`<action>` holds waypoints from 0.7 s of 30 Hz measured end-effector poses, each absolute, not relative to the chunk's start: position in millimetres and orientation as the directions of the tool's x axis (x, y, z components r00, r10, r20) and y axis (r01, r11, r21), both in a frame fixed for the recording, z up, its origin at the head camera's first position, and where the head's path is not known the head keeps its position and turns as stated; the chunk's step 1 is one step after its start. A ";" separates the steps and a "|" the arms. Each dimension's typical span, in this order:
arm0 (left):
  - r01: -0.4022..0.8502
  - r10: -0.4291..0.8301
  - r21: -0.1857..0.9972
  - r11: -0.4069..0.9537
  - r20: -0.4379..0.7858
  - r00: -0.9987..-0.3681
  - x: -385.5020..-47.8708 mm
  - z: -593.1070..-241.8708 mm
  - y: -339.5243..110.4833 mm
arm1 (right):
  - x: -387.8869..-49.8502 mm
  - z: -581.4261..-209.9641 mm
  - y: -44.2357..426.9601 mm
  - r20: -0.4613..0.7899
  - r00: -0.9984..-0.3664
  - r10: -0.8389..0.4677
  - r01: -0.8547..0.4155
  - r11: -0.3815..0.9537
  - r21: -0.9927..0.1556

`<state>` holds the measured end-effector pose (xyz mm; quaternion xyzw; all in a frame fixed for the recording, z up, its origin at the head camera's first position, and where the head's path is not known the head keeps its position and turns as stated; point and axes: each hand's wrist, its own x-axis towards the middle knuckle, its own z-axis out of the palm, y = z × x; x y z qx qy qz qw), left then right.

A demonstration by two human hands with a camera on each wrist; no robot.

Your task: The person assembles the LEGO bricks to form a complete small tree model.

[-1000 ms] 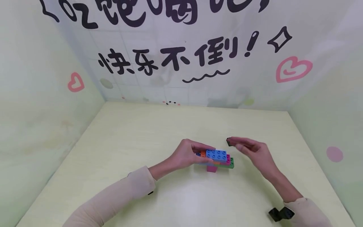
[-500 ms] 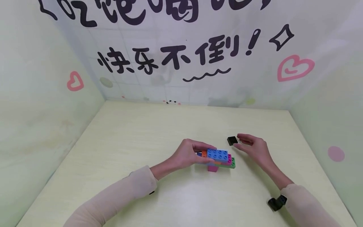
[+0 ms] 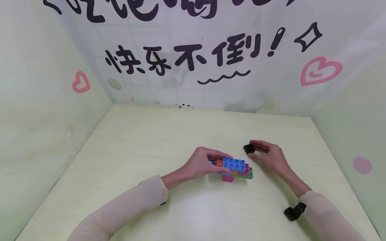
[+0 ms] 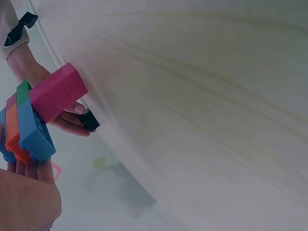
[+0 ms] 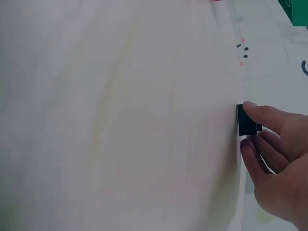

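My left hand [image 3: 197, 164] grips a stack of toy building bricks, its thumb and fingers on opposite sides. A light blue brick [image 3: 233, 164] with studs tops the stack. Orange, magenta and green [image 3: 250, 173] layers show below it, and a magenta brick [image 4: 58, 91] juts from the underside. To the right, my right hand [image 3: 269, 159] pinches a small black brick [image 3: 249, 149] between thumb and fingers. In the right wrist view the thumb lies on one side of the black brick [image 5: 248, 120], with fingers at the other. Whether it touches the table cannot be told.
A pale table [image 3: 181, 134] spreads under both hands. Behind it rises a white printed backdrop [image 3: 169, 90] with black lettering and pink hearts, and side walls stand left and right. A black device [image 3: 295, 211] sits at the right sleeve.
My right hand first moved right, off the black brick, which turned slightly; now its fingers have closed on that brick. My left hand keeps its grip on the stack. The head view shifted slightly.
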<state>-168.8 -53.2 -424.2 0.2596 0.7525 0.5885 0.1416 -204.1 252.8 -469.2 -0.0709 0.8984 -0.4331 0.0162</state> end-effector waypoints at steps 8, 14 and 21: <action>0.218 0.547 0.958 0.185 0.084 -0.833 -168.6 -425.5 -52.3 | -204.5 -470.3 254.5 0.044 -0.991 -0.129 -0.115 0.625 -0.772; 0.194 0.536 0.957 0.214 0.051 -0.842 -168.1 -424.3 -51.4 | -195.0 -459.2 251.1 0.057 -0.993 -0.107 -0.106 0.541 -0.834; 0.190 0.542 0.959 0.210 0.047 -0.839 -167.6 -425.7 -52.5 | -174.8 -430.0 237.6 0.055 -0.988 -0.144 -0.109 0.394 -0.913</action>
